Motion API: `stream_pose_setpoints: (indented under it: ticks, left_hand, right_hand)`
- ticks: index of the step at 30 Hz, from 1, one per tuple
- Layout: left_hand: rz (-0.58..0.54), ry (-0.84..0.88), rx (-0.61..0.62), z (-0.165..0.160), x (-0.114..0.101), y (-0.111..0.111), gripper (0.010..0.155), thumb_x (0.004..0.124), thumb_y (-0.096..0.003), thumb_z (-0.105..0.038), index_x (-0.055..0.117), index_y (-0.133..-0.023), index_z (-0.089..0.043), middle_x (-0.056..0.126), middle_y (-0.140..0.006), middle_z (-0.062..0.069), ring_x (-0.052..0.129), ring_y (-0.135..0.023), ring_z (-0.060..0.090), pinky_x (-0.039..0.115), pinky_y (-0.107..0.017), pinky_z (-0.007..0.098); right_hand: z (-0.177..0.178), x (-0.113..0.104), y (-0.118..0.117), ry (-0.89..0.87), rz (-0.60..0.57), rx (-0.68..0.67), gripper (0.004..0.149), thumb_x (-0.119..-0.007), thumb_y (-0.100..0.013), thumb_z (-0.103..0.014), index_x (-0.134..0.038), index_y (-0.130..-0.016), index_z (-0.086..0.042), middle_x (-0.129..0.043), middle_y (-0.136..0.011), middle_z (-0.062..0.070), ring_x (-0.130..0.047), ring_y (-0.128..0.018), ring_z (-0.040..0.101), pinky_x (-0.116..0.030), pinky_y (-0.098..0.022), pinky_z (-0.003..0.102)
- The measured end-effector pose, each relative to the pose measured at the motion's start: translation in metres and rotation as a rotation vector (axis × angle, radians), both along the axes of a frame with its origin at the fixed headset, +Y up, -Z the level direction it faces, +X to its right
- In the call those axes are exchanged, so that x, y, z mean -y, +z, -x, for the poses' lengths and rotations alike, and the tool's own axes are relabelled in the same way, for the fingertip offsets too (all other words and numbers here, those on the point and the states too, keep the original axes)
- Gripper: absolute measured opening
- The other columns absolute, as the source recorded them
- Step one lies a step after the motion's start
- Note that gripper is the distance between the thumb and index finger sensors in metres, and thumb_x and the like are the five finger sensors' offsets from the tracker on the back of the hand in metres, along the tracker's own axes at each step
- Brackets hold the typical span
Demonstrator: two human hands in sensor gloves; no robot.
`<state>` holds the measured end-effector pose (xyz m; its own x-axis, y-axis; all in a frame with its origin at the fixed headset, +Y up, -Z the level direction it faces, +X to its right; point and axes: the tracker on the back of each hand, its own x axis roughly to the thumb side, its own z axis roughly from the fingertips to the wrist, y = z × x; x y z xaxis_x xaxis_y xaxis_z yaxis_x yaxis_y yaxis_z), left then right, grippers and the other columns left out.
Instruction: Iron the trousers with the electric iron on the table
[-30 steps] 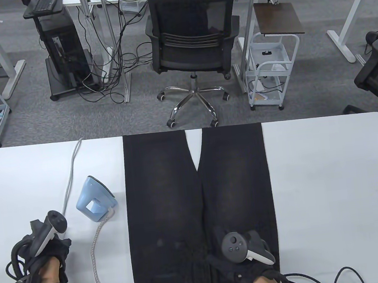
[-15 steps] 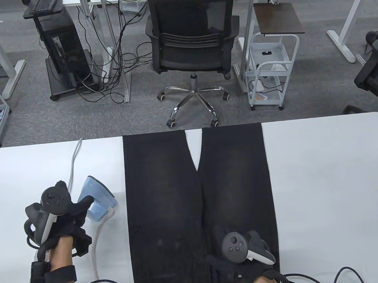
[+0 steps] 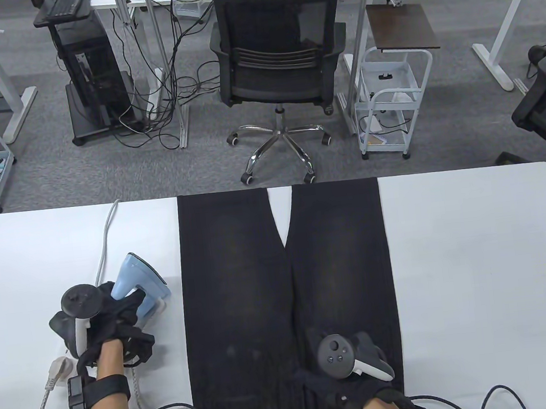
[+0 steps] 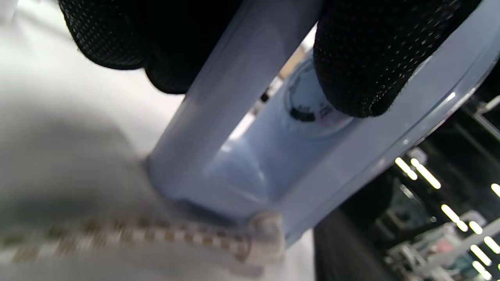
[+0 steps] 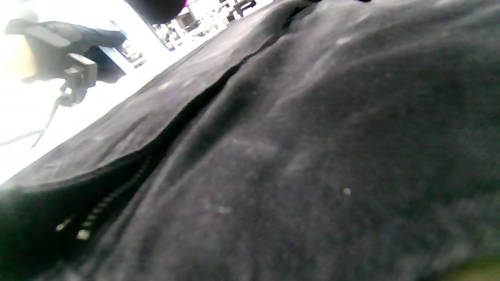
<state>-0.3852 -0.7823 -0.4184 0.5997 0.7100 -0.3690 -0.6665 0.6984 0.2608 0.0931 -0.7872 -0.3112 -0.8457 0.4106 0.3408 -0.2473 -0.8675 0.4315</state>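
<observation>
Black trousers lie flat down the middle of the white table, legs pointing away from me. A light blue electric iron stands on its heel left of them. My left hand is curled round the iron's handle; the left wrist view shows its fingers wrapped over the handle above the dial. My right hand rests flat on the trousers near the waist, on the right leg. The right wrist view shows dark cloth and the fly zip close up.
The iron's braided cord runs down the table's left side to a white plug. A second grey cable leads off the far edge. Beyond the table stand a black office chair and a white trolley.
My left hand travelled from the table's near left up to the iron and closed round its handle. The plug has come into view. My right hand has stayed on the trousers.
</observation>
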Motion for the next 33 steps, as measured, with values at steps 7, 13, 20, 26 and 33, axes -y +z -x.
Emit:
stream_pose_setpoints:
  ticks: [7, 13, 20, 26, 33]
  left_hand:
    - [-0.029, 0.044, 0.070, -0.008, 0.007, 0.004, 0.044, 0.092, -0.0496, -0.043, 0.076, -0.084, -0.022, 0.085, -0.092, 0.006, 0.084, -0.091, 0.041, 0.071, -0.065, 0.061]
    - [-0.040, -0.118, 0.155, -0.032, -0.028, 0.019, 0.035, 0.090, -0.0505, -0.039, 0.079, -0.076, -0.018, 0.091, -0.072, 0.007, 0.088, -0.077, 0.032, 0.075, -0.060, 0.061]
    - [0.022, -0.143, 0.383, -0.066, -0.065, 0.047, 0.039, 0.091, -0.0503, -0.040, 0.081, -0.077, -0.014, 0.095, -0.057, 0.005, 0.100, -0.048, 0.020, 0.081, -0.056, 0.056]
    - [0.092, -0.250, 0.662, -0.126, -0.095, 0.074, 0.042, 0.088, -0.0499, -0.048, 0.082, -0.077, -0.016, 0.098, -0.051, -0.001, 0.102, -0.040, 0.014, 0.086, -0.053, 0.050]
    - [0.276, -0.529, 0.834, -0.211, -0.056, 0.081, 0.044, 0.089, -0.0487, -0.049, 0.083, -0.076, -0.015, 0.099, -0.048, -0.002, 0.103, -0.037, 0.013, 0.087, -0.051, 0.048]
  right_hand:
    - [-0.001, 0.000, -0.001, -0.005, 0.002, 0.011, 0.089, -0.057, -0.061, -0.050, -0.005, -0.109, 0.003, -0.025, -0.113, 0.038, -0.034, -0.099, 0.065, -0.040, -0.061, 0.080]
    - [-0.003, 0.000, -0.002, -0.006, 0.003, 0.023, 0.089, -0.058, -0.061, -0.050, -0.005, -0.108, 0.003, -0.025, -0.113, 0.038, -0.034, -0.099, 0.064, -0.040, -0.061, 0.080]
    - [-0.004, -0.003, 0.000, -0.010, -0.053, 0.034, 0.088, -0.058, -0.060, -0.049, -0.007, -0.109, 0.003, -0.027, -0.113, 0.037, -0.036, -0.099, 0.064, -0.041, -0.061, 0.080]
    - [0.019, -0.019, -0.004, 0.046, -0.194, 0.024, 0.085, -0.059, -0.060, -0.049, -0.014, -0.110, 0.002, -0.028, -0.113, 0.037, -0.036, -0.099, 0.064, -0.041, -0.061, 0.080]
    - [0.055, 0.006, -0.018, 0.309, -0.148, -0.063, 0.086, -0.053, -0.059, -0.053, -0.009, -0.110, 0.000, -0.023, -0.114, 0.036, -0.034, -0.099, 0.064, -0.040, -0.061, 0.080]
